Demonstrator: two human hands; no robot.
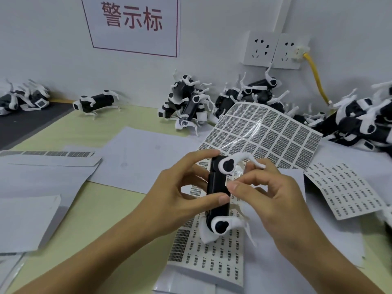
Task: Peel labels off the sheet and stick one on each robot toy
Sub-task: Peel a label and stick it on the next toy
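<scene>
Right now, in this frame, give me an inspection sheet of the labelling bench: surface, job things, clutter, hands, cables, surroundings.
Surface: pale green table with a dark mat at far left.
Job's things: held robot toy; curled label sheet behind it; flat label sheet under it; toy pile at right, more along the wall.
Clutter: blank backing papers spread on the left.
Grippers: left hand grips the toy's body; right hand pinches a label at its side.
Cables: yellow cable plugged into the wall socket.
Surroundings: white wall, red-lettered sign.
</scene>
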